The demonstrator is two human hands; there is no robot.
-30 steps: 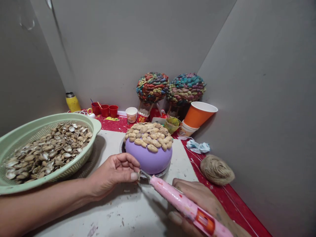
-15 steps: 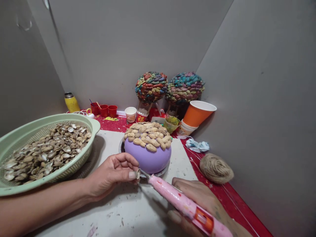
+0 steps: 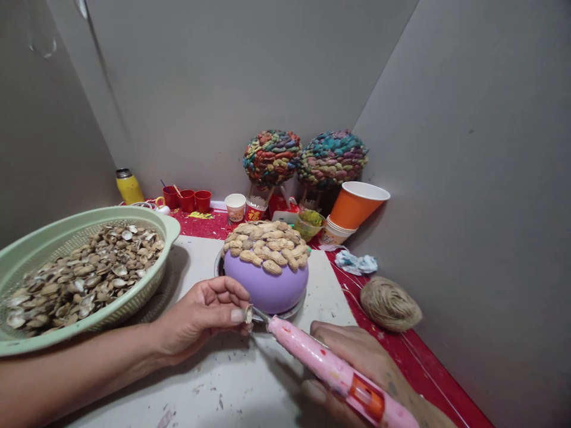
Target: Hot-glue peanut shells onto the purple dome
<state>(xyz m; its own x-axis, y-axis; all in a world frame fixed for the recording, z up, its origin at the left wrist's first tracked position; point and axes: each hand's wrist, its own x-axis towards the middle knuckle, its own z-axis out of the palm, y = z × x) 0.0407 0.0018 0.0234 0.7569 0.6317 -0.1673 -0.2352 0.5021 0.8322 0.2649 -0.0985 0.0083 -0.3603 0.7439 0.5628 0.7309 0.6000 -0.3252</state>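
My left hand (image 3: 213,315) pinches a small peanut shell half (image 3: 248,314) between thumb and fingers, just in front of the balloon. Wrapped round a pink hot glue gun (image 3: 321,362) is my right hand (image 3: 361,362); the metal nozzle points at the shell and appears to touch it. Behind both hands a purple balloon (image 3: 267,287) rests on a dark round dish, whose rim partly shows. Whole peanut shells (image 3: 279,244) cover the balloon's top, and its lower part is bare purple.
A green colander (image 3: 172,232) full of shell halves stands at left. Behind are two colourful peanut-covered balls (image 3: 273,156), red cups (image 3: 187,200), a yellow bottle (image 3: 129,187) and an orange paper cup (image 3: 357,205). A twine ball (image 3: 391,304) lies right, beside a crumpled cloth (image 3: 355,262).
Almost nothing has moved. The shell in my left hand has turned slightly, showing more of its hollow side at the nozzle; the view has shifted a touch.
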